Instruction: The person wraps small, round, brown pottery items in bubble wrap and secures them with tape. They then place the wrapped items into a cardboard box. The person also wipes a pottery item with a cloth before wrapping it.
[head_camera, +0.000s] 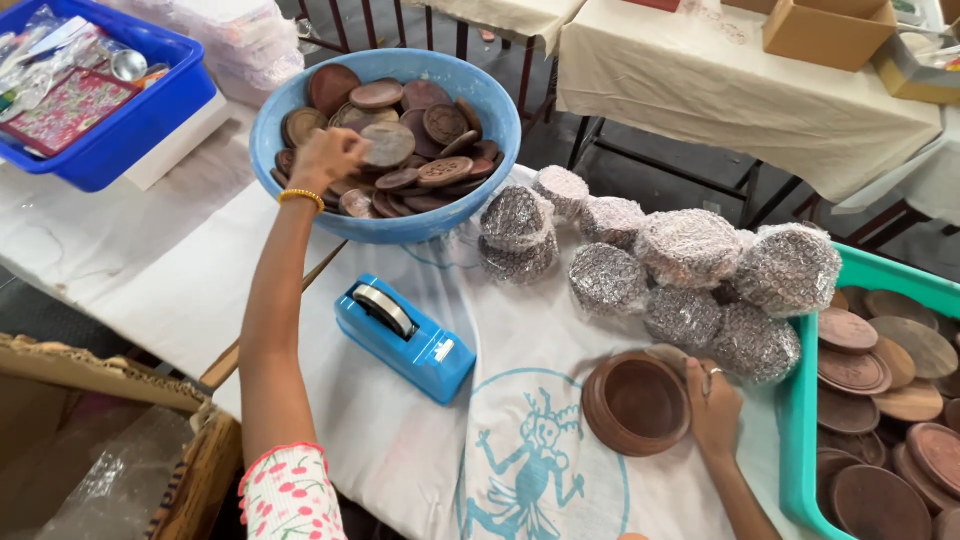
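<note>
Wooden disc (388, 143) gripped by left hand (325, 157) fingers over blue bowl (300, 120); right hand (713, 405) fingers loosely closed, steadying brown dish (636, 402)

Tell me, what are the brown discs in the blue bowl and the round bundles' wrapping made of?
The discs look like turned wood, matt brown with carved rings, though fired clay is possible. The bundles wear clear bubble wrap, judging by its shiny dotted skin. The blue bowl looks like smooth plastic.

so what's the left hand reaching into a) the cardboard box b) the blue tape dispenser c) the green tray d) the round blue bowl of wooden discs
d: the left hand is over the rim of the round blue bowl, fingers on a brown disc.
</note>
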